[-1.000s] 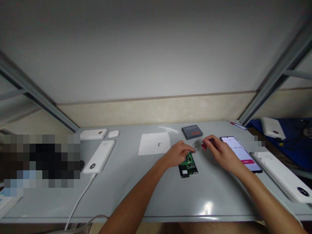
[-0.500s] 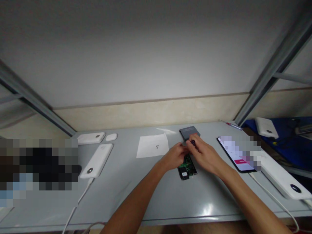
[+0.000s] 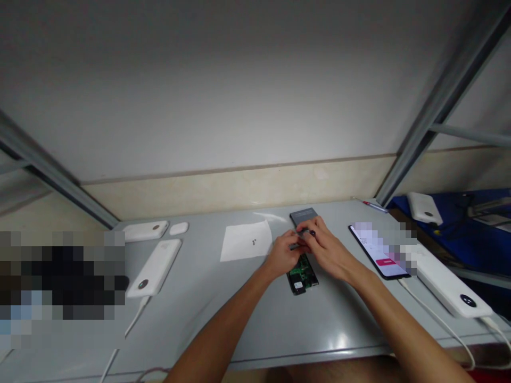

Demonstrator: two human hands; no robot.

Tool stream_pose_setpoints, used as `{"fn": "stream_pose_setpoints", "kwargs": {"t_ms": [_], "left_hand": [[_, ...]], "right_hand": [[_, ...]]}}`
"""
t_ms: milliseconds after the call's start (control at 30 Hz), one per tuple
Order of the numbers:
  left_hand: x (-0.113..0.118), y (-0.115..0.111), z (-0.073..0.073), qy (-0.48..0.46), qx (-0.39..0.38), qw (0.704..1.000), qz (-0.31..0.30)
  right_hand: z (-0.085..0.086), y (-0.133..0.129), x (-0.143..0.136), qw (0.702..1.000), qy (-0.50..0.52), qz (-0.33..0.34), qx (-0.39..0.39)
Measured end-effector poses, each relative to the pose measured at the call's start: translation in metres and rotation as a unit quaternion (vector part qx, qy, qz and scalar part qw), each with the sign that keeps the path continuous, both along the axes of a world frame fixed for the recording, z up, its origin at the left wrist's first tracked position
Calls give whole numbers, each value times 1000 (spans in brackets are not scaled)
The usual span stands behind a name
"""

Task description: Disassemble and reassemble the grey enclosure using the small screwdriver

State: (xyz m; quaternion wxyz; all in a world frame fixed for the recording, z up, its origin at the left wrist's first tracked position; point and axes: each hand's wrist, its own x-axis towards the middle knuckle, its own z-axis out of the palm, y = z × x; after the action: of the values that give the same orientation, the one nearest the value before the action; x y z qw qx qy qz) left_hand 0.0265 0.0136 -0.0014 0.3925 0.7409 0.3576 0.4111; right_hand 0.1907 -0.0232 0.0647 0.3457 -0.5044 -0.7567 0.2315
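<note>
My left hand [image 3: 284, 255] is closed, its fingertips bent in over the far end of a phone-like device with a bare green circuit board [image 3: 303, 275]. Against it, my right hand [image 3: 329, 252] pinches a small tool with a dark round end [image 3: 312, 233]. Its other end is hidden by the fingers. A thin greyish piece [image 3: 294, 246] shows between the two hands, and I cannot make out what it is. Just beyond them lies a flat dark grey block [image 3: 302, 214]. To the left, a white sheet of paper [image 3: 239, 243] bears several tiny dark bits [image 3: 254, 242].
White power banks [image 3: 154, 268] and a small white case [image 3: 179, 229] lie on the left. On the right are a lit phone [image 3: 377, 255], a long white power bank [image 3: 449, 282] and cables. A slim red-and-silver tool [image 3: 373, 205] lies near the back right.
The view has shifted slightly. My fingers have shifted over the device's far end, and a greyish piece now shows between my hands. The device, paper and grey block stay in place.
</note>
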Motion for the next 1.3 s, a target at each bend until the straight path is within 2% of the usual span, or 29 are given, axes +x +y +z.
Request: {"fn": "stream_pose_setpoints", "kwargs": {"t_ms": [133,300,500,667,800,1000,1167,1300], "left_hand": [[0,2,-1,-23,-11,999,22],[0,0,0,-21,-18,999,38],[2,0,-4,-13,-35,998,48],[0,1,-3,-44,-65,997,14],[-2,2,-1,-55,-65,996,-21],[0,3,-5,-48,-70,996,17],[-1,2,-4,-36,-63,997,12],[0,1,-4,-21,-65,997,29]], "right_hand": [[-3,1,1,996,60,-30,50],[-1,-3,4,993,96,25,70],[-3,-12,1,991,136,7,18],[-5,-2,0,980,180,-13,84],[-6,4,3,974,216,-3,62],[-5,0,4,974,222,-28,45],[-9,1,4,970,242,-22,22],[-7,0,1,971,229,-23,60]]}}
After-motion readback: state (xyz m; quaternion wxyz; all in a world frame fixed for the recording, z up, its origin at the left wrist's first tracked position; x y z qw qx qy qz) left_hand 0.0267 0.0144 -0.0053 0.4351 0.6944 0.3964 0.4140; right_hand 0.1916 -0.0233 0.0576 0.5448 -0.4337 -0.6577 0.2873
